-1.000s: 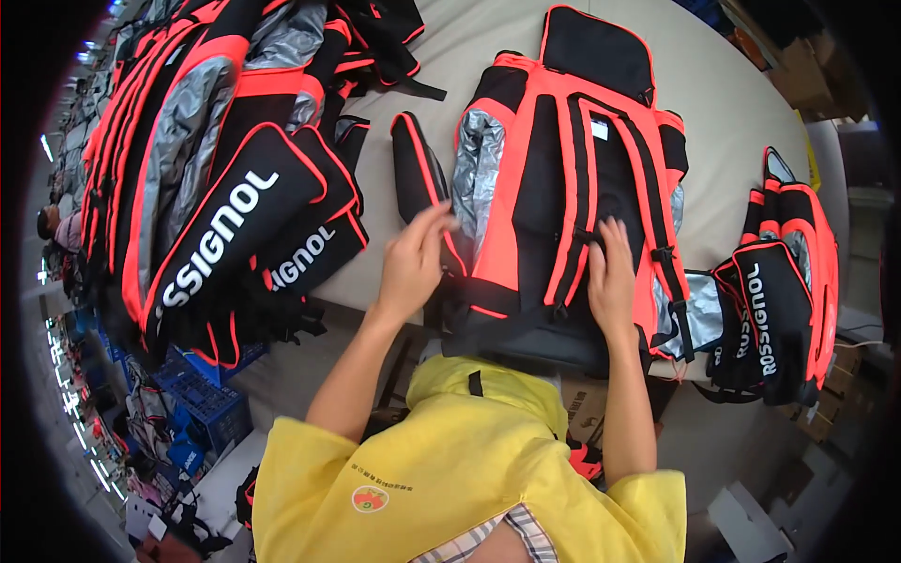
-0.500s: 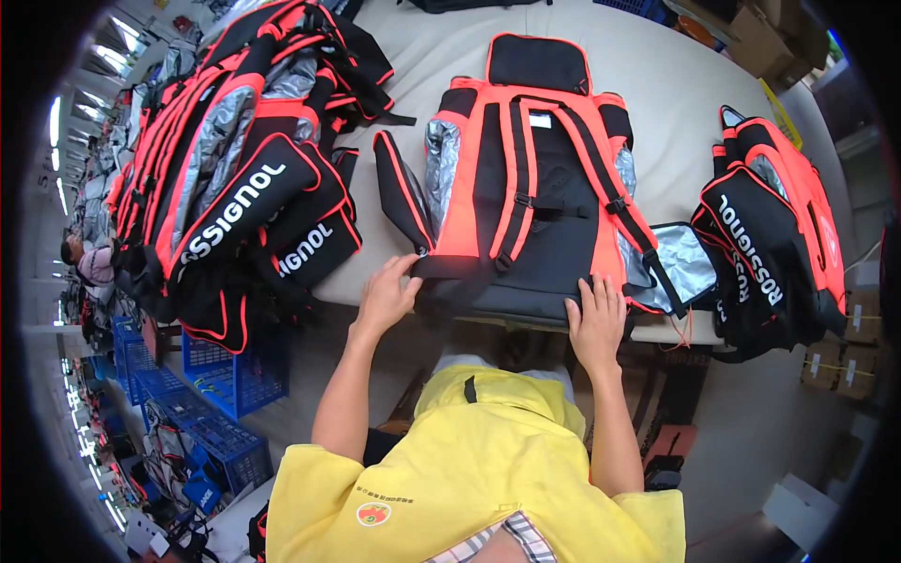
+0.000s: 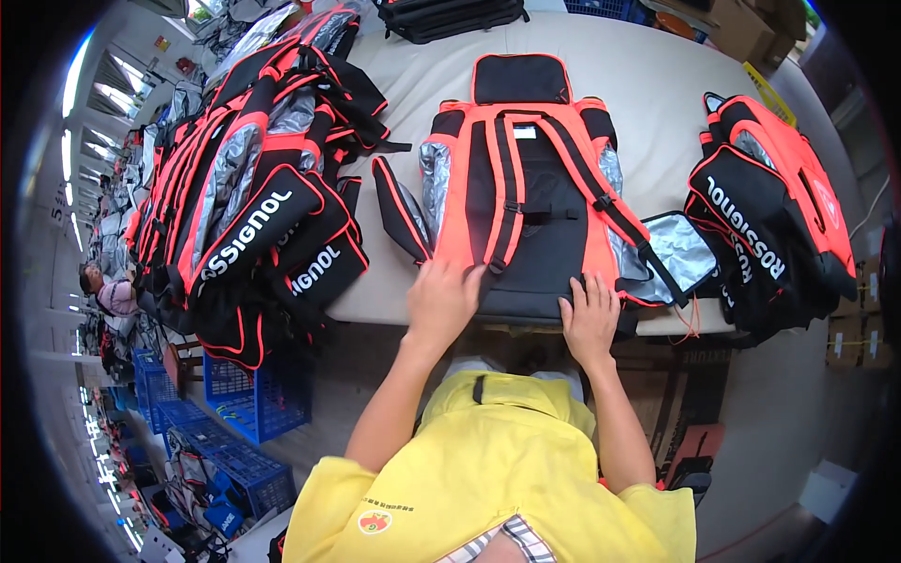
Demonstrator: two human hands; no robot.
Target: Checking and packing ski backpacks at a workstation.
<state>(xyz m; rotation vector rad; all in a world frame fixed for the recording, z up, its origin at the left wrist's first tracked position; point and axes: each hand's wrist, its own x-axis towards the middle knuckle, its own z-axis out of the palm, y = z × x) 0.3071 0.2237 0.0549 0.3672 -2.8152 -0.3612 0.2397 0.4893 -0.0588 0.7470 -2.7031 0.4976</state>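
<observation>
An orange and black backpack point(image 3: 540, 220) lies in front of me, shoulder straps up, its top flap folded out at the far end. Silver lining shows at both sides, and a black side flap point(image 3: 401, 208) sticks out to the left. Over the lower left corner rests my left hand point(image 3: 441, 302), open, its thumb spread away from bent fingers whose tips are partly hidden. My right hand point(image 3: 591, 319) lies flat on the bottom edge at the right, fingers stretched and apart. To its right a silver-lined flap point(image 3: 678, 251) hangs out with thin orange cords.
A heap of similar backpacks point(image 3: 253, 178) is piled at the left of the cloth-covered table point(image 3: 648, 84). Another stack of backpacks point(image 3: 774, 216) stands at the right edge. Black bags point(image 3: 450, 19) lie at the back. Blue crates point(image 3: 253, 399) sit below left; a person point(image 3: 114, 293) is far left.
My left hand has moved right and in from the bag's corner onto its lower edge. My right hand stays nearly in place. The view has shifted slightly.
</observation>
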